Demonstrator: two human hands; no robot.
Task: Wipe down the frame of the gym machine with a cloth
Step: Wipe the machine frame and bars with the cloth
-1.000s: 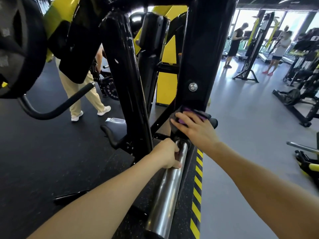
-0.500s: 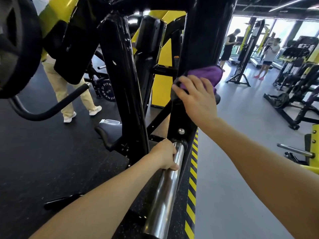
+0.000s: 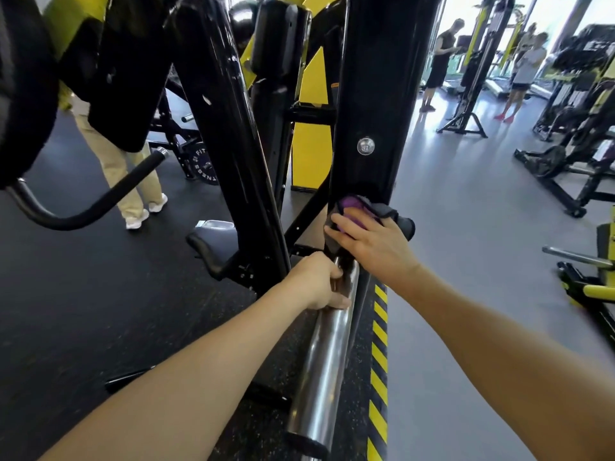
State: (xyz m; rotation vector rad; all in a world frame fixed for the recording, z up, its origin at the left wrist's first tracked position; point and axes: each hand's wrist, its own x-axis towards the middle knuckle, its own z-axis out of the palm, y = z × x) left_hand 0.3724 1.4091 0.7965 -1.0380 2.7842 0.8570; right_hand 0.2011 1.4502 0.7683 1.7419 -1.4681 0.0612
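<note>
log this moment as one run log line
step: wiping frame | right hand: presses purple cloth on black upright, low | left hand: grips chrome bar

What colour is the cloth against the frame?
Purple with a grey edge, seen in the head view.

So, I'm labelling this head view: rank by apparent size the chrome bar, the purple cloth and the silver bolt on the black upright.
1. Chrome bar, though nearness to the camera enlarges it.
2. Purple cloth, partly hidden under the right hand.
3. Silver bolt.
</note>
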